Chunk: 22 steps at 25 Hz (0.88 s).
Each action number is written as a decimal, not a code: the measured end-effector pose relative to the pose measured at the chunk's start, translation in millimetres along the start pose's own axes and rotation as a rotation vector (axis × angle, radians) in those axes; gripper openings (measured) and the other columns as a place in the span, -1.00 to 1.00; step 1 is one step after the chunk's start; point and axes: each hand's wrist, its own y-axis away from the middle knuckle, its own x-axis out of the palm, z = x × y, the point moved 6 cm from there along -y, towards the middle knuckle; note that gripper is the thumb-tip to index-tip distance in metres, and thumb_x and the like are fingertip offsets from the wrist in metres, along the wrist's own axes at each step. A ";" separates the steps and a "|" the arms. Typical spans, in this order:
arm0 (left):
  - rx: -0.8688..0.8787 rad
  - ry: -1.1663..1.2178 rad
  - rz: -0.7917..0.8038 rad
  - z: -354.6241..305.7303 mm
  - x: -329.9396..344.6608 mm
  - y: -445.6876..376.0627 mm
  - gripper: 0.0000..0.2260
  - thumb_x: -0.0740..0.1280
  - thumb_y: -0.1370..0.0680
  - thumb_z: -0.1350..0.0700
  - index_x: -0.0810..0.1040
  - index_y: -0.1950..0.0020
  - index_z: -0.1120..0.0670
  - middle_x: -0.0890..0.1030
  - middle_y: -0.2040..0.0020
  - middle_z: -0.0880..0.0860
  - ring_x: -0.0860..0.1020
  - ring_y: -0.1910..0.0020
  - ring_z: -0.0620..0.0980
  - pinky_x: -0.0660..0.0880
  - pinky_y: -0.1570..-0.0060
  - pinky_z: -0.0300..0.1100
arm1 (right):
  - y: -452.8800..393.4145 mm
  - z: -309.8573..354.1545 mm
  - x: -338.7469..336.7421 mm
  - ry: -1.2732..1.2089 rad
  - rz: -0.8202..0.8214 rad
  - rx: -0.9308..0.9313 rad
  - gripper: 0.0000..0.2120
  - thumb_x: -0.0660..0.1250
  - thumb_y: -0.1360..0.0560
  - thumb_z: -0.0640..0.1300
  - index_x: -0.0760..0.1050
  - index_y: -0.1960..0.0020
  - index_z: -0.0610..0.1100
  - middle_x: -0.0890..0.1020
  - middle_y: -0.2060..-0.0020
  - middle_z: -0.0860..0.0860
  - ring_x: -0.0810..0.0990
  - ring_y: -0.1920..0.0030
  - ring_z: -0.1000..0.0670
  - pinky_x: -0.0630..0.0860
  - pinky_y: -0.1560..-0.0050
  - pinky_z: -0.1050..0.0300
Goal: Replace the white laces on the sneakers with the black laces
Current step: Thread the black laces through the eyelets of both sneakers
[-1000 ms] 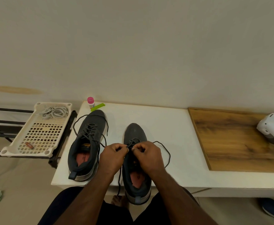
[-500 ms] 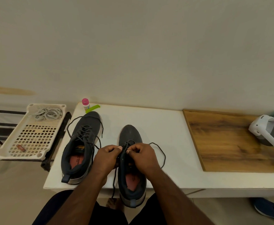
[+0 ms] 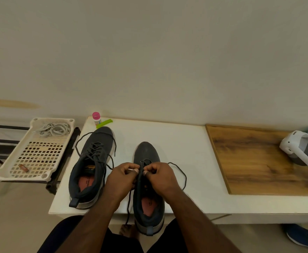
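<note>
Since the white laces point(image 3: 53, 129) lie discarded in the basket point(image 3: 7, 172) and the left sneaker point(image 3: 92, 167) looks done, both hands work the right sneaker point(image 3: 146, 154): left hand point(image 3: 121, 179) and right hand point(image 3: 161, 177) each pinch its black lace point(image 3: 183, 177), apparently threading eyelets

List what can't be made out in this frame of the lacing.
Head view only:
- Eyelets of right sneaker: covered by left hand and right hand.
- Bottle label: too small.
- White device: cut by right edge.
- Blue shoe: cut by corner.
</note>
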 end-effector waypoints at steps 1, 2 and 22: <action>0.021 -0.023 0.000 -0.2 0.1 -0.6 -0.86 0.32 -0.60 0.18 0.67 0.00 0.01 0.70 0.17 0.09 0.69 0.14 0.04 0.65 0.15 -0.11 | 0.1 -0.3 0.0 -0.002 -0.022 0.003 -0.90 0.38 -0.55 -0.17 0.68 0.03 -0.05 0.68 0.16 0.10 0.66 0.16 0.12 0.56 0.17 0.37; 0.034 -0.040 -0.003 0.1 -0.2 -1.7 -0.86 0.33 -0.59 0.18 0.67 0.00 0.00 0.70 0.18 0.09 0.69 0.16 0.05 0.66 0.15 -0.09 | 1.3 0.2 0.0 0.001 -0.046 0.002 -0.90 0.38 -0.54 -0.19 0.66 0.04 -0.04 0.66 0.17 0.11 0.64 0.17 0.13 0.54 0.20 0.39; 0.072 0.044 -0.146 -16.2 -8.3 14.5 -0.90 0.33 -0.59 0.19 0.64 0.05 0.09 0.70 0.14 0.03 0.67 0.06 0.04 0.53 0.19 -0.18 | 61.7 22.0 23.1 0.341 -0.130 -0.228 -0.62 0.18 -0.59 -0.02 0.45 -0.39 0.04 0.58 -0.26 0.10 0.48 -0.26 0.07 0.41 -0.34 0.17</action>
